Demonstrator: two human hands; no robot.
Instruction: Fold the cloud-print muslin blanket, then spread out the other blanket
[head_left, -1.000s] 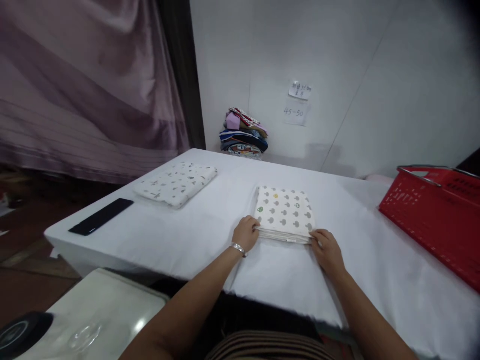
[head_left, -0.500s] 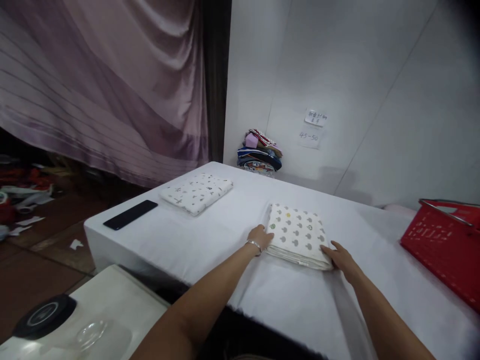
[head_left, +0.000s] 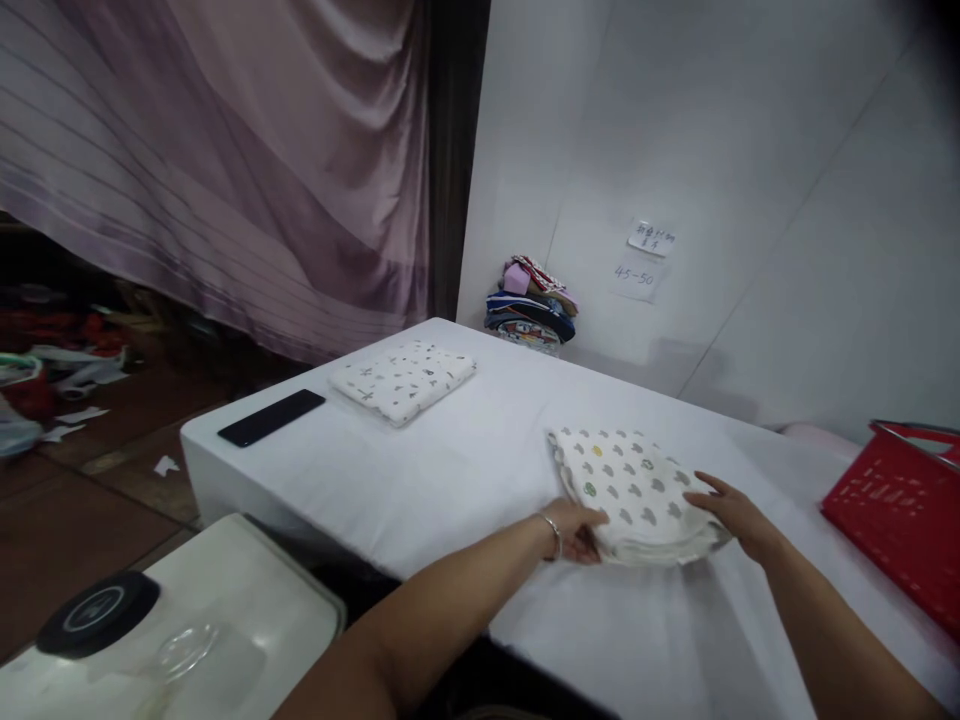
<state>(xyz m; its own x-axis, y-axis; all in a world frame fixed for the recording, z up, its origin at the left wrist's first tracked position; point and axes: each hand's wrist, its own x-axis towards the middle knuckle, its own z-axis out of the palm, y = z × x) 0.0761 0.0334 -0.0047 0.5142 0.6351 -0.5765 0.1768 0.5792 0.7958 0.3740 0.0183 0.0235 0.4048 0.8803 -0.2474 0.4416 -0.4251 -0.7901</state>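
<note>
A folded white cloth (head_left: pixel 630 485) with grey motifs and a few coloured ones is between my two hands on the white table. My left hand (head_left: pixel 576 530), with a bracelet at the wrist, grips its near left corner, thumb on top and fingers underneath. At the right edge, my right hand (head_left: pixel 739 518) pinches the cloth, its lower fingers partly hidden. The cloth's near edge looks slightly raised, showing several layers. Farther left lies another folded white cloth (head_left: pixel 405 382) with small dark prints, apart from both hands.
A black phone-like slab (head_left: pixel 271 418) lies near the table's left edge. To the right stands a red basket (head_left: pixel 892 500). Folded clothes (head_left: pixel 531 310) are stacked by the wall. Lower left, a pale surface (head_left: pixel 247 590) bears a round black object (head_left: pixel 97 612).
Both hands and the grey-patterned cloth have shifted right and nearer, and the cloth has turned a little. My left hand's fingers have gone under its corner. The view has swung slightly left.
</note>
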